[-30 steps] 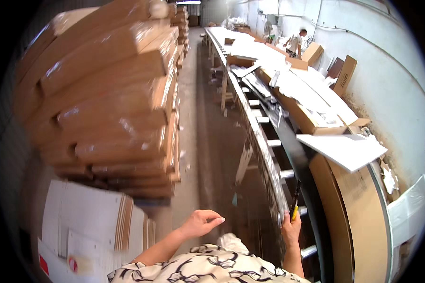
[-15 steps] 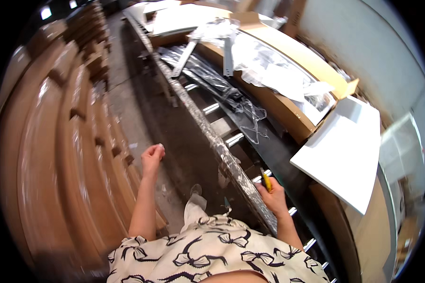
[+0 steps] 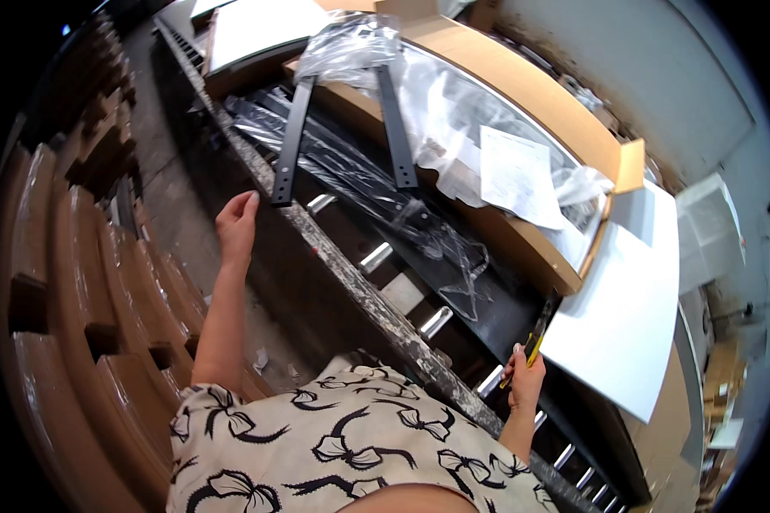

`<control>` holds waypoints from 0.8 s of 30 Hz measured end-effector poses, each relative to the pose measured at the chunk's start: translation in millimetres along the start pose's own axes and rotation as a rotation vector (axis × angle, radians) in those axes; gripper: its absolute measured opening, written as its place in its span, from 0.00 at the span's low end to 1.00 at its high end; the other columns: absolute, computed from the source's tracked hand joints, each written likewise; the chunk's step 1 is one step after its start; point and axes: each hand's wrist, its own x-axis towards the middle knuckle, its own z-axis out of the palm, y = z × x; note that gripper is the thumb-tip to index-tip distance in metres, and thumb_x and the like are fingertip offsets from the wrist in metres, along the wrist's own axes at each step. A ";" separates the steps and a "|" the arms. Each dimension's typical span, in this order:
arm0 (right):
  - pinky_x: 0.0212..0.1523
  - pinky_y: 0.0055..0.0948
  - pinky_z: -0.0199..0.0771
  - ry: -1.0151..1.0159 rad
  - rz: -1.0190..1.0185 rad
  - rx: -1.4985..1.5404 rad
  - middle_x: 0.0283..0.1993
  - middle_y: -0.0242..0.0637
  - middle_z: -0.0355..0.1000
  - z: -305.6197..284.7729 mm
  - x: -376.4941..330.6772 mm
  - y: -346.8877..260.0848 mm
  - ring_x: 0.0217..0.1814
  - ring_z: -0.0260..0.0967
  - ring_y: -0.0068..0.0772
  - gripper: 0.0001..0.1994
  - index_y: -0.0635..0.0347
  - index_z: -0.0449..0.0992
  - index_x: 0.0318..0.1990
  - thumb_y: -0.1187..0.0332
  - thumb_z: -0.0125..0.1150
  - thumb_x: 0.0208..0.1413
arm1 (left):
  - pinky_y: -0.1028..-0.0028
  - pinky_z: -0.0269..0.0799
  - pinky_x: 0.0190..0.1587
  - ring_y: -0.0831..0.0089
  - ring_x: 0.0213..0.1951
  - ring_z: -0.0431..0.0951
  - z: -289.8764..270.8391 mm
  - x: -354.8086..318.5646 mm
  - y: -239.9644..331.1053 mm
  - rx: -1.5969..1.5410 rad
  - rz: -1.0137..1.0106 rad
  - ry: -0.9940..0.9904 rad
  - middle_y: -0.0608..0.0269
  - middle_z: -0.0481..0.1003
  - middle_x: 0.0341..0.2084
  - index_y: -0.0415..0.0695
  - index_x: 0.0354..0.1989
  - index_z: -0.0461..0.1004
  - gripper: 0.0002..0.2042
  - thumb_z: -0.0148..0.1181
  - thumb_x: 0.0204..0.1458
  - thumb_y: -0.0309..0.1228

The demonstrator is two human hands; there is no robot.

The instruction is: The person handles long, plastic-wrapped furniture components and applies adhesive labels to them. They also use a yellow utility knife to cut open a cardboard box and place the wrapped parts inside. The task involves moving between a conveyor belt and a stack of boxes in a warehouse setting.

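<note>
My right hand [image 3: 524, 379] is closed around a yellow-and-black utility knife [image 3: 536, 338], its tip pointing up toward a white foam sheet [image 3: 628, 308]. My left hand [image 3: 236, 224] is raised with fingers apart and holds nothing. It hovers just left of a long black metal bar [image 3: 290, 141] that leans over the edge of the roller conveyor rail [image 3: 359, 282]. An open flat cardboard box [image 3: 522, 94] with clear plastic wrap [image 3: 440, 103] and a white paper sheet [image 3: 515, 175] lies on the conveyor.
Stacks of flattened brown cardboard [image 3: 69, 282] fill the left side. A second black bar [image 3: 395, 128] rests on the box. Black panels [image 3: 385, 192] lie on the conveyor's metal rollers [image 3: 436, 321]. A grey wall [image 3: 658, 77] runs behind.
The view has swung closer over the conveyor. My left hand has risen toward the black bar. My right hand still holds the knife near the foam sheet.
</note>
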 end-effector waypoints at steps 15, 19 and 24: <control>0.13 0.18 0.58 0.461 0.073 0.158 0.18 0.26 0.58 134.9 5.2 41.9 0.15 0.56 0.16 0.10 0.57 0.63 0.32 0.65 0.58 0.54 | 0.80 0.68 0.35 0.80 0.32 0.72 66.4 276.9 -57.2 0.101 -0.063 -0.463 0.65 0.74 0.29 0.40 0.48 0.69 0.19 0.59 0.50 0.35; 0.13 0.20 0.55 0.440 0.118 -0.012 0.16 0.26 0.58 200.6 -15.7 50.1 0.14 0.55 0.16 0.10 0.58 0.64 0.30 0.66 0.60 0.52 | 0.77 0.68 0.28 0.79 0.30 0.68 129.0 330.9 -56.3 0.026 -0.250 -0.493 0.65 0.69 0.33 0.46 0.55 0.63 0.23 0.58 0.51 0.39; 0.12 0.21 0.54 0.649 0.108 -0.378 0.17 0.28 0.59 178.1 5.3 80.3 0.12 0.53 0.19 0.11 0.61 0.65 0.30 0.64 0.59 0.52 | 0.66 0.71 0.39 0.65 0.41 0.73 159.7 401.7 -74.3 0.328 0.234 -0.551 0.55 0.70 0.44 0.52 0.59 0.60 0.34 0.65 0.42 0.45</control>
